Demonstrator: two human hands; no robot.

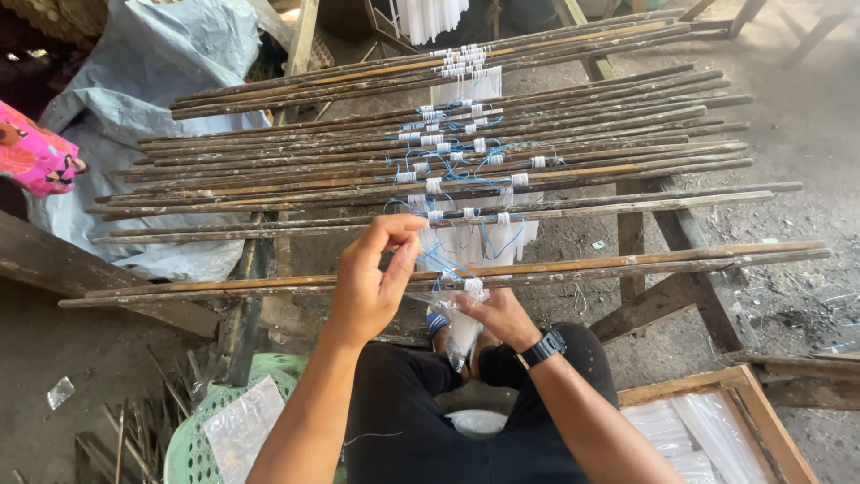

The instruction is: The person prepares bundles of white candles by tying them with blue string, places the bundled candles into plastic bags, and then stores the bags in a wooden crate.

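Note:
My left hand [372,278] is raised in front of the nearest wooden stick [627,264], its fingertips pinched on a thin blue string [437,262]. My right hand [495,312] sits just below that stick and grips a small clear plastic bag [463,330] by its tied neck, where the string runs. Many long wooden sticks [269,170] lie side by side across a wooden rack, and several tied clear bags [466,237] hang from them on blue strings near the middle. I wear a black watch on the right wrist.
A green plastic basket [193,444] with clear bags stands at lower left, beside loose sticks on the ground. A wooden box [752,408] of clear bags is at lower right. A blue-grey tarp [152,81] and a pink cloth [36,152] lie at left. More white bags [430,16] hang at the top.

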